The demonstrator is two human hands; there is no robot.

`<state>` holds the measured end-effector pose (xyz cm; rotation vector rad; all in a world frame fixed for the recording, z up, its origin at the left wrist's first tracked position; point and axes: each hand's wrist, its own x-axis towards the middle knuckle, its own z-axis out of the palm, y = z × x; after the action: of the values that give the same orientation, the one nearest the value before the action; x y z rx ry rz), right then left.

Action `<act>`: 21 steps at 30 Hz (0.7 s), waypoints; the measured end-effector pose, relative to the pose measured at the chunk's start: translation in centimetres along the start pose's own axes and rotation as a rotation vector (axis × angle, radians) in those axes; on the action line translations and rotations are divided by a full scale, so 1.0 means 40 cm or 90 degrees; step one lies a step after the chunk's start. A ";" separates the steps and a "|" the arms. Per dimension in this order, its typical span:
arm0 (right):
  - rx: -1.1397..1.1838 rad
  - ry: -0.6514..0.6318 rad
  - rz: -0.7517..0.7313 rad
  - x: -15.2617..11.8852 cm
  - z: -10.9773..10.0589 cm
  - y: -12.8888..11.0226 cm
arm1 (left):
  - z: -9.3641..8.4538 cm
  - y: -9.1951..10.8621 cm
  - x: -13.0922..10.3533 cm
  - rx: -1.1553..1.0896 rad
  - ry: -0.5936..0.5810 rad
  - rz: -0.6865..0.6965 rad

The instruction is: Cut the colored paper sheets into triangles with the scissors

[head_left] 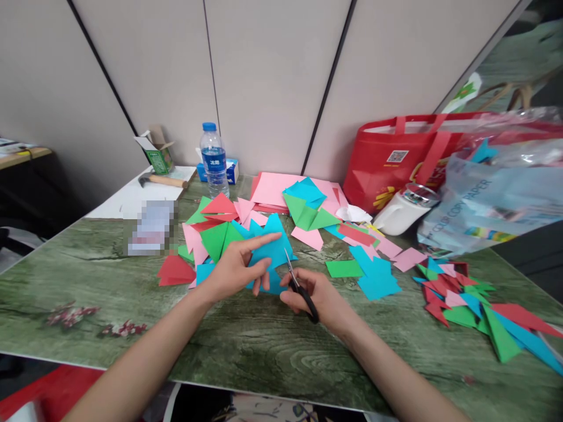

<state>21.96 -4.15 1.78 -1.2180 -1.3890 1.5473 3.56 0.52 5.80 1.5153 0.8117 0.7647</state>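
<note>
My right hand [321, 296] grips a pair of scissors [302, 292] with black handles, fingers wrapped round the loops. Its blades point up and away, just at the right edge of a blue paper piece [273, 255]. Over that blue paper is my left hand [237, 264], index finger stretched out to the right and thumb apart; no paper is visibly pinched in it. Another blue paper piece [275, 285] lies below, partly hidden by the hands. Around them lie cut and folded pieces, among them a green folded piece [216, 240] and red paper [175, 271].
Pink sheets [275, 189] lie at the back by a water bottle [214, 164]. A hammer [162, 180] and a blurred rectangular item [152, 228] lie left. A white mug [402, 211], red bag [382, 158] and plastic bag [497, 193] stand right, behind a scrap pile [466, 296].
</note>
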 end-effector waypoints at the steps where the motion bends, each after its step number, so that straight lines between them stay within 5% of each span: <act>1: -0.002 0.001 0.001 0.001 0.000 0.001 | 0.001 0.000 0.000 -0.001 0.002 -0.003; 21: -0.017 0.015 0.023 0.003 -0.003 0.005 | 0.005 -0.006 0.000 -0.021 0.005 -0.002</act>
<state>22.04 -4.04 1.56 -1.2797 -1.3843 1.5388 3.69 0.43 5.55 1.4827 0.8042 0.7785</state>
